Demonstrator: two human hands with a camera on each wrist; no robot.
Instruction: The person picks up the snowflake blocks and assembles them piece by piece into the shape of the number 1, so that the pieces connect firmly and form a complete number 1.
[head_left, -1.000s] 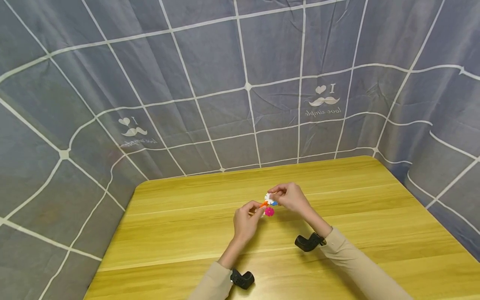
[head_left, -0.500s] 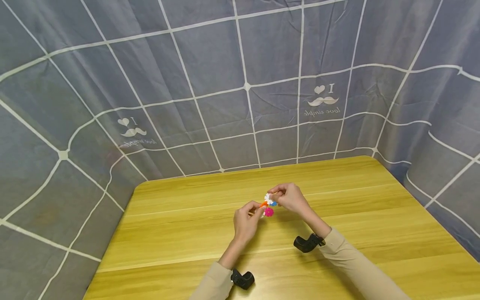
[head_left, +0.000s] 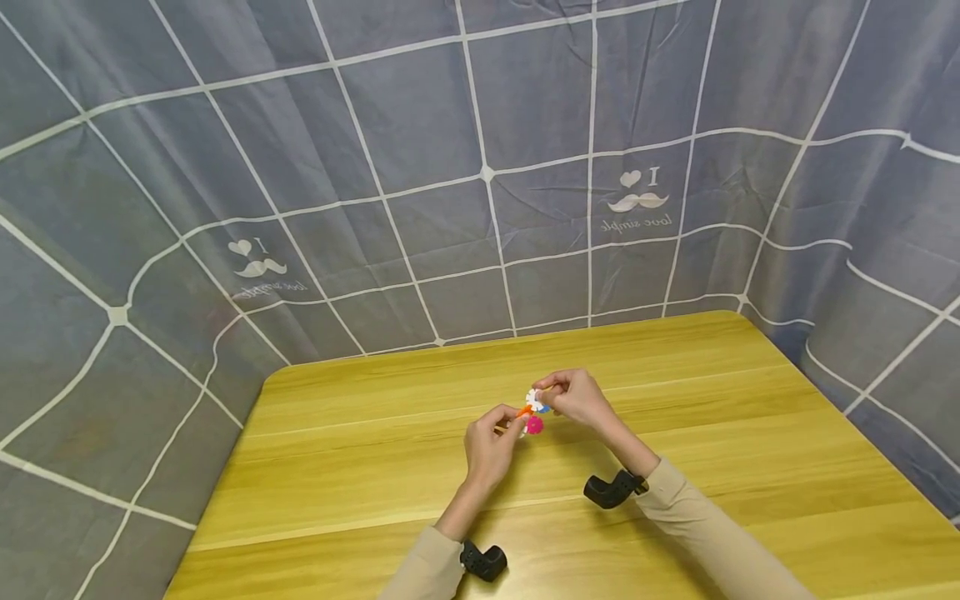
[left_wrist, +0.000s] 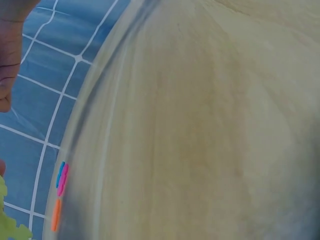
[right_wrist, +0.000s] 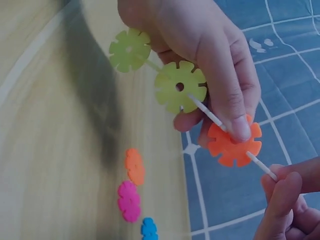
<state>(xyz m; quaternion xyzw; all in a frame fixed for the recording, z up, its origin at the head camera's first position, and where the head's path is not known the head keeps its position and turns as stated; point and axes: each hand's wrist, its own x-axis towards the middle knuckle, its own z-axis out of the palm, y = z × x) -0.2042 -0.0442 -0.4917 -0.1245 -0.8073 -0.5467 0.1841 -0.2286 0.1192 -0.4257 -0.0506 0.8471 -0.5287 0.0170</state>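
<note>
My left hand [head_left: 489,447] pinches an orange snowflake disc [right_wrist: 240,146] in a small chain of notched plastic discs. Two yellow-green snowflake discs [right_wrist: 180,86] belong to that chain, linked to the orange one through a disc seen edge-on. My right hand [head_left: 579,398] pinches a white snowflake disc [head_left: 536,401] between thumb and fingertips. In the right wrist view its thin white edge meets the orange disc's rim; how deep it sits in the notch I cannot tell. Only a yellow-green disc [left_wrist: 12,226] of the chain shows in the left wrist view.
On the wooden table [head_left: 360,475] beyond the hands lie loose discs: orange [right_wrist: 134,166], pink [right_wrist: 129,201] and blue [right_wrist: 149,229]. A grey-blue curtain [head_left: 420,142] with white lines borders the table. Each wrist wears a black camera mount [head_left: 611,490].
The head view has shifted slightly, with the curtain sliding left in the picture. Both hands keep their pinch on the discs, almost still.
</note>
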